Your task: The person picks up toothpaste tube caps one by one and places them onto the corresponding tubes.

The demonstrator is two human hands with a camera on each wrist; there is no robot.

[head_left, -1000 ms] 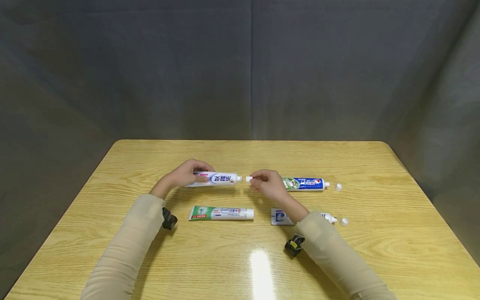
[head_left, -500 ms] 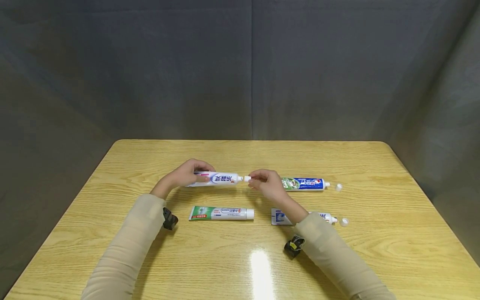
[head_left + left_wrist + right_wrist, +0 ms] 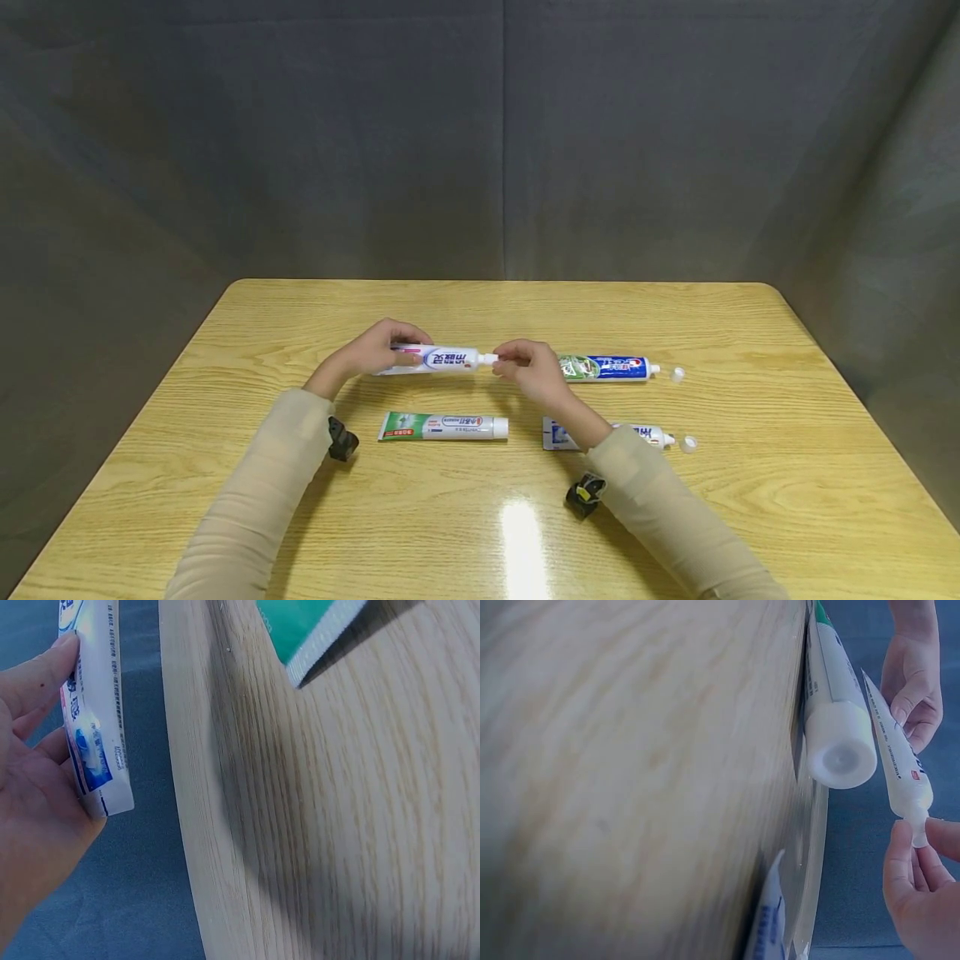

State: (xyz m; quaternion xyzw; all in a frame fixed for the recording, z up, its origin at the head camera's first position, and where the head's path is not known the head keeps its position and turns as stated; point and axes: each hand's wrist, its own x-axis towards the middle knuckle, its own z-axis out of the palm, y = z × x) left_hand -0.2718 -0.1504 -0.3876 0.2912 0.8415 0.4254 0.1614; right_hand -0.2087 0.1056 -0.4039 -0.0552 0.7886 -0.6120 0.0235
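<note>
A white toothpaste tube (image 3: 450,359) with blue lettering lies level in my left hand (image 3: 371,347), which grips its tail half between thumb and fingers. In the left wrist view the tube's flat end (image 3: 105,791) rests near the palm. My right hand (image 3: 536,371) pinches a small white cap (image 3: 487,359) between thumb and fingertips. That cap sits at the tube's nozzle, in line with it; whether it is threaded on cannot be seen. The right wrist view shows the fingertips (image 3: 901,836) around the cap, partly hiding it.
Nearer me lies a green-and-white capped tube (image 3: 442,427). A blue-and-green uncapped tube (image 3: 615,368) lies behind my right hand, with a loose cap (image 3: 678,374) beside it. Partly under my right forearm is another uncapped white tube (image 3: 652,433), its cap (image 3: 688,444) close by.
My right hand has moved slightly left, bringing the cap from a small gap away onto the nozzle of the held tube. The left hand has shifted barely to the right.
</note>
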